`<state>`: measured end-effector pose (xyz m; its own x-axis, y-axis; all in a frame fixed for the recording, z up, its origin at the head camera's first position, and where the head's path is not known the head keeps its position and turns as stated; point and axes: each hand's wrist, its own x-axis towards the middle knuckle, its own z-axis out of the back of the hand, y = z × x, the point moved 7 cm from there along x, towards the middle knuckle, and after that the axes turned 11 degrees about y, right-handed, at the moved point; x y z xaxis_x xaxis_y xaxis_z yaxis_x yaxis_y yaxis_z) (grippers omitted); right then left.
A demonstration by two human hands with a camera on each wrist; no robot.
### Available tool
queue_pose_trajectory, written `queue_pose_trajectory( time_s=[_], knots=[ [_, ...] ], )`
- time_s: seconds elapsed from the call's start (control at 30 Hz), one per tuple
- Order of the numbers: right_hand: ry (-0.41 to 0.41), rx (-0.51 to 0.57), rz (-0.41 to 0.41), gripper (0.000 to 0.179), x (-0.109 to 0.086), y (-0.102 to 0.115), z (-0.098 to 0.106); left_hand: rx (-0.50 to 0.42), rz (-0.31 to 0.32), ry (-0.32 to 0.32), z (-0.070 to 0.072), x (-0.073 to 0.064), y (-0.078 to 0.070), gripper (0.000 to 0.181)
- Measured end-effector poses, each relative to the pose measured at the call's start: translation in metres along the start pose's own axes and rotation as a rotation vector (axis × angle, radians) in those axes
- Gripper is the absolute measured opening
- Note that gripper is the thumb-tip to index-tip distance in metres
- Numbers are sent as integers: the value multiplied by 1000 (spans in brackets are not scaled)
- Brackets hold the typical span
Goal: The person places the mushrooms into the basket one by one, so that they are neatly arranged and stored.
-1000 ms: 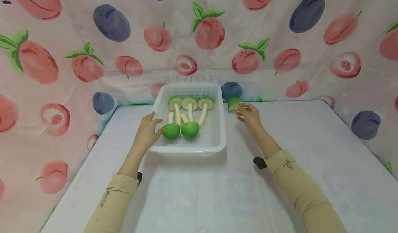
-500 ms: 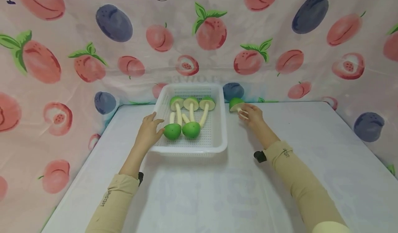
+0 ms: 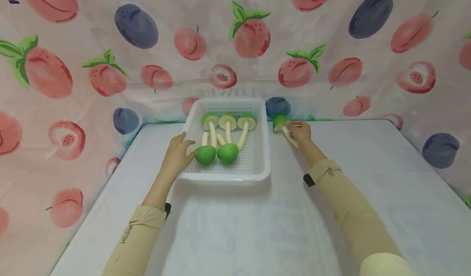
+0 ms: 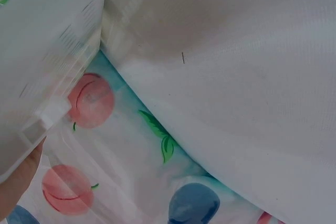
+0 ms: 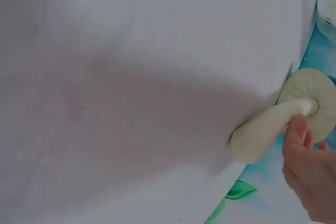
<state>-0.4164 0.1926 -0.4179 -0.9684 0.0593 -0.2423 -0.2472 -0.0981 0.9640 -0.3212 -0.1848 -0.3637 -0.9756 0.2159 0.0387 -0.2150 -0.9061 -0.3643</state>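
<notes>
In the head view, my left hand (image 3: 178, 155) rests at the left rim of a white plastic basket (image 3: 260, 167), fingers spread and loosely bent over the edge. Several toy mushrooms with green caps and cream stems lie inside, two of their caps toward the front, including one green-capped mushroom (image 3: 205, 155) close to my left thumb. To the right of the basket, my right hand (image 3: 301, 133) pinches another toy mushroom (image 3: 281, 122) by its stem, near the cap. The right wrist view shows the thumb against this curved stem (image 5: 257, 135), whose thick end is close over the table.
A white-covered table (image 3: 235, 227) carries the basket toward its back edge. Behind and at the sides hangs a fruit-printed cloth (image 3: 235, 75).
My right hand has closed in on the mushroom's stem and shifted slightly right, so more of the stem shows below the fingers. My left hand keeps its place at the basket.
</notes>
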Motion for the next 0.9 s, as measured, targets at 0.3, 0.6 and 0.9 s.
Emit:
queue_pose_trajectory(
  time_s=[0.3,0.6,0.9],
  knots=[
    [-99,-221,89,56,20,7,-5,6,5,-5,1,-2,3,36],
    [30,-433,91,79,37,22,-17,13,9,-1,2,-2,4,36],
    [9,-526,104,114,153,-52,-9,1,8,-1,-1,2,5,35]
  ],
)
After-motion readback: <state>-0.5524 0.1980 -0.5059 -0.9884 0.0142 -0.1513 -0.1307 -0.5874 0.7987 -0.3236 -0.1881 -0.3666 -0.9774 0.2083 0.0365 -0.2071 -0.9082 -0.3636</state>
